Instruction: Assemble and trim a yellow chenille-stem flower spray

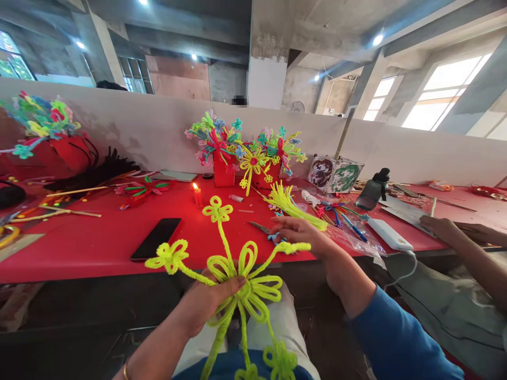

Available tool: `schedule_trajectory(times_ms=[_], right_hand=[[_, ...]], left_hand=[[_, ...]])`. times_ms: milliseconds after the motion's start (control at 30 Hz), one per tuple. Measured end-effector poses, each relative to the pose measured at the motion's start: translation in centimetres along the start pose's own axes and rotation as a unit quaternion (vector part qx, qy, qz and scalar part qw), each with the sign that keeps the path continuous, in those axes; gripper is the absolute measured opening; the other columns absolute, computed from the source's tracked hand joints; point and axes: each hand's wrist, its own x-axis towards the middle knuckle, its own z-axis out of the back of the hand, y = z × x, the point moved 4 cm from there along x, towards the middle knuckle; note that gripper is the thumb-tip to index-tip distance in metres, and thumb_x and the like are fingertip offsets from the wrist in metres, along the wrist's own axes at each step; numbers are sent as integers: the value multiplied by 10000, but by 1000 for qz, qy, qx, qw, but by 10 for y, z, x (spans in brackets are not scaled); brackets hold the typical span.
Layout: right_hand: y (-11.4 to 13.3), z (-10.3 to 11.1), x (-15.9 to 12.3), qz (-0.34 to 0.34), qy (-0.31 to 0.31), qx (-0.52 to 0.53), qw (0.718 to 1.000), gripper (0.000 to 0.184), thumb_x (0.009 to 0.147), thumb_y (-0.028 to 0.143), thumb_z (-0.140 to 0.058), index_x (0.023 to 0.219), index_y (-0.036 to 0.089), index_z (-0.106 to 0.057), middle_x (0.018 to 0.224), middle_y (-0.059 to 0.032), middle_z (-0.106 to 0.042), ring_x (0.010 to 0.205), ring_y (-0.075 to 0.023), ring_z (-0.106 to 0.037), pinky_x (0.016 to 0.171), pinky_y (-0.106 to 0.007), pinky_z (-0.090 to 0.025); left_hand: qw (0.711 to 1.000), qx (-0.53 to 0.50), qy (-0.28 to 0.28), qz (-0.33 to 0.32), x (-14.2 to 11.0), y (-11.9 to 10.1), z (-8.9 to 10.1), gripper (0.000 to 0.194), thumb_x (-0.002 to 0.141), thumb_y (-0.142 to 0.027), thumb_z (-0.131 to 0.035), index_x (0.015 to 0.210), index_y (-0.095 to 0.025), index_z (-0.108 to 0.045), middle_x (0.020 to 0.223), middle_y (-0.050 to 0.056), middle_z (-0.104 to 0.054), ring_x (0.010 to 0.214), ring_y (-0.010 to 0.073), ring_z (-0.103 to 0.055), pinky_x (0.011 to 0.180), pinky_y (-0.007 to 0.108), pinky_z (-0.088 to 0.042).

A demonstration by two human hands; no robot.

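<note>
My left hand (212,298) is closed around the centre of a yellow-green pipe-cleaner flower (247,287), held over my lap below the table edge. Its looped petals spread around my thumb, and long stems with small flower tips rise toward the table. My right hand (303,232) reaches forward over the red table (79,243), fingers curled at one stem's tip and close to a pair of scissors (263,229). A bundle of loose yellow-green pipe cleaners (289,203) lies just beyond that hand.
A black phone (156,238), a lit red candle (197,194), two red boxes of colourful pipe-cleaner flowers (245,150) and a dark bottle (372,190) are on the table. Another person's hand (446,229) rests at the right by a white power bank (390,235).
</note>
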Motion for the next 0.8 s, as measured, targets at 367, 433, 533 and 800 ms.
schedule_trajectory(times_ms=[367, 433, 533, 800], right_hand=[[58, -51, 37, 92, 66, -8, 993, 223, 680, 330, -646, 811, 155, -597, 594, 49, -580, 418, -35, -433, 396, -155, -340], [50, -48, 37, 90, 24, 8, 996, 233, 656, 370, -663, 705, 157, -585, 566, 45, -580, 414, -45, -460, 387, -159, -350], [30, -47, 33, 78, -27, 67, 994, 349, 625, 498, -658, 710, 165, -598, 660, 0, -647, 525, -92, -579, 438, -177, -416], [13, -70, 21, 23, -17, 108, 994, 475, 660, 593, -581, 789, 141, -649, 702, -52, -686, 702, -175, -647, 664, -280, -471]], left_hand=[[996, 23, 85, 9, -1, -2, -25, 304, 624, -303, -710, 909, -195, -710, 891, 63, -729, 935, 283, -623, 834, 371, -466], [998, -14, 66, 19, -2, 0, -21, 300, 630, -307, -707, 910, -200, -706, 896, 60, -728, 943, 276, -625, 837, 368, -470], [997, -54, 40, 26, -2, 4, -15, 285, 657, -322, -688, 915, -203, -700, 881, 67, -730, 917, 275, -638, 824, 389, -484], [996, -86, 22, 24, -2, 6, -6, 343, 674, -343, -676, 979, -186, -677, 795, 80, -737, 965, 293, -620, 909, 450, -430]])
